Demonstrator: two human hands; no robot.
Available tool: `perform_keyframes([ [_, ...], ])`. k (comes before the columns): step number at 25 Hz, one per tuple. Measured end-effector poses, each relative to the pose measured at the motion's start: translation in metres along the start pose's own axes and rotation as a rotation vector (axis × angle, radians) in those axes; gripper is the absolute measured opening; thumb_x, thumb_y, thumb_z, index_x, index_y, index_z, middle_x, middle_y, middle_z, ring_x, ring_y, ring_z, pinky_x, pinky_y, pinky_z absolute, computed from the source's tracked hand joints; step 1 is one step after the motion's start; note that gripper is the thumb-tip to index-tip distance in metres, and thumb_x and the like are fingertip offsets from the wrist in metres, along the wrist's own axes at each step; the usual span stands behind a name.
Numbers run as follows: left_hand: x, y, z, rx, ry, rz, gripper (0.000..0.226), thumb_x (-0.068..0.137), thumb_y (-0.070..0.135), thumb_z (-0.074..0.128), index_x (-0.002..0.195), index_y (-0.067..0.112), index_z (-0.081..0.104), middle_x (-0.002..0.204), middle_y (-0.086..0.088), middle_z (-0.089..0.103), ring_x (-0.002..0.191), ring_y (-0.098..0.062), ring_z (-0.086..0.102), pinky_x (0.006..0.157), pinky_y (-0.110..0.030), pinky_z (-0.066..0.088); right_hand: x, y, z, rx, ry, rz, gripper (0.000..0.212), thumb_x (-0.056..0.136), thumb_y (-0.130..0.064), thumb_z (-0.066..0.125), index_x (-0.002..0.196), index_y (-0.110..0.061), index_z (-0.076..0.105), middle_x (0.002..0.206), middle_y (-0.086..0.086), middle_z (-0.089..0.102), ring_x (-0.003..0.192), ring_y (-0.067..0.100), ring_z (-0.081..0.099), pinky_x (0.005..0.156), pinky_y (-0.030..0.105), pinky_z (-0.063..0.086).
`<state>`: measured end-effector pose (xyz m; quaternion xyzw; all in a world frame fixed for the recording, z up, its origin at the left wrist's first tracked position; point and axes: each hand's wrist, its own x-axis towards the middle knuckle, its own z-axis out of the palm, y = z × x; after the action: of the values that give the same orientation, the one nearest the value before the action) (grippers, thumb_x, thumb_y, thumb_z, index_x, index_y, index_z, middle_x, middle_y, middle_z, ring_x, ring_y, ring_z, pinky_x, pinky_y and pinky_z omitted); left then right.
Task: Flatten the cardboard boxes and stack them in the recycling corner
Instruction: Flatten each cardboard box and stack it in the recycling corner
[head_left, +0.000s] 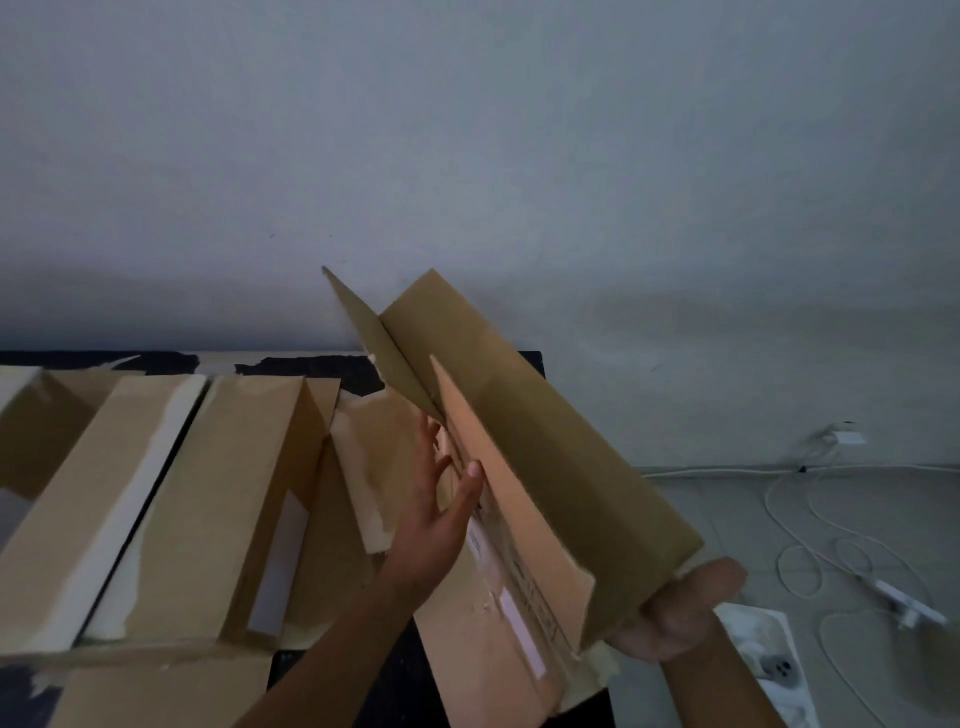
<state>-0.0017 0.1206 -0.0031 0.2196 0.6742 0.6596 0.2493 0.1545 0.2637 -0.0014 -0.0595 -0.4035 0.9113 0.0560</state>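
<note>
A brown cardboard box (545, 441) is lifted and tilted above the dark table, its flaps spread open toward the wall. My right hand (680, 613) holds it from below at its near right corner, thumb up along the outer side. My left hand (441, 514) reaches in with straight fingers and touches the box's pale inner panel. Several more cardboard boxes (171, 499) with torn pale tape lie opened on the table at the left.
The dark table (322, 366) stands against a plain grey wall. On the tiled floor at the right lie white cables (810, 525), a charger plug (849, 439) at the wall and a white power strip (779, 665).
</note>
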Motion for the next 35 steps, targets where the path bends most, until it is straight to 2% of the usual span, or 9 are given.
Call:
perform_keyframes([
  [4,0.001,-0.005,-0.003,0.047,0.024,0.013,0.089,0.077,0.069,0.054,0.145,0.053,0.000,0.147,0.033,0.022,0.133,0.004,0.035,0.107,-0.047,0.041,0.023,-0.013,0.015,0.019,-0.208,0.214,0.096,0.077,-0.081,0.041,0.138,-0.007,0.048,0.141,0.013,0.051,0.128,0.025,0.049,0.106,0.044,0.038],
  [7,-0.004,-0.010,-0.005,0.099,-0.003,0.067,0.080,0.082,0.061,0.053,0.145,0.054,0.003,0.145,0.039,0.020,0.135,0.012,0.028,0.104,-0.032,0.042,0.041,-0.011,0.024,-0.513,0.077,0.321,0.068,0.088,-0.068,0.031,0.107,-0.013,0.065,0.102,-0.012,0.071,0.095,0.006,0.066,0.080,0.029,0.052],
  [10,-0.004,-0.016,-0.005,0.116,-0.050,0.094,0.077,0.085,0.059,0.051,0.148,0.049,0.007,0.154,0.028,0.012,0.142,0.000,0.024,0.095,-0.012,0.045,0.071,0.000,0.033,-0.722,0.163,0.258,0.048,0.088,-0.057,0.045,0.116,-0.022,0.061,0.104,-0.008,0.069,0.100,0.013,0.064,0.086,0.035,0.051],
  [15,0.007,-0.016,-0.010,0.021,-0.076,0.033,0.072,0.089,0.056,0.045,0.148,0.049,0.004,0.155,0.024,0.017,0.141,0.000,0.026,0.114,-0.043,0.033,0.122,-0.002,0.032,-0.581,0.190,0.255,0.064,0.093,-0.035,0.056,0.149,-0.032,0.025,0.145,-0.017,0.036,0.122,0.010,0.046,0.077,0.029,0.047],
  [19,0.022,-0.003,-0.010,0.045,-0.061,0.021,0.069,0.090,0.056,0.044,0.148,0.047,0.008,0.149,0.034,0.013,0.139,0.007,0.023,0.113,-0.039,0.035,0.167,-0.010,0.034,-0.714,0.177,0.220,0.098,0.070,-0.067,0.071,0.148,-0.043,0.016,0.148,-0.005,0.041,0.127,0.017,0.049,0.098,0.042,0.048],
  [23,0.027,-0.006,-0.009,0.083,-0.063,0.019,0.065,0.091,0.053,0.043,0.148,0.045,0.013,0.148,0.035,0.014,0.138,0.008,0.024,0.114,-0.043,0.033,0.190,-0.009,0.051,-0.860,0.483,0.076,0.114,0.058,-0.062,0.080,0.147,-0.028,0.018,0.138,-0.001,0.041,0.120,0.020,0.048,0.094,0.037,0.047],
  [26,0.024,-0.010,-0.006,0.096,-0.029,0.005,0.059,0.090,0.058,0.045,0.141,0.055,0.017,0.145,0.038,0.016,0.140,0.000,0.026,0.115,-0.045,0.032,0.197,-0.003,0.050,-0.849,0.666,0.080,0.138,0.034,-0.075,0.080,0.148,-0.027,0.017,0.144,0.006,0.031,0.128,0.028,0.042,0.100,0.049,0.045],
  [30,0.026,-0.016,-0.005,0.099,-0.008,0.023,0.071,0.087,0.063,0.046,0.149,0.042,0.019,0.153,0.021,0.020,0.140,-0.003,0.027,0.114,-0.044,0.034,0.189,0.000,0.033,-0.680,0.410,0.159,0.130,0.044,-0.068,0.085,0.146,-0.042,0.010,0.140,0.003,0.047,0.119,0.024,0.055,0.099,0.050,0.048],
  [35,0.025,-0.008,0.005,0.094,0.076,0.043,0.072,0.083,0.063,0.054,0.146,0.040,0.028,0.144,0.013,0.033,0.126,-0.002,0.045,0.097,-0.025,0.049,0.179,-0.014,0.039,-0.885,0.248,0.080,0.097,0.064,-0.052,0.083,0.136,-0.048,0.018,0.133,0.000,0.058,0.115,0.017,0.061,0.093,0.036,0.052],
])
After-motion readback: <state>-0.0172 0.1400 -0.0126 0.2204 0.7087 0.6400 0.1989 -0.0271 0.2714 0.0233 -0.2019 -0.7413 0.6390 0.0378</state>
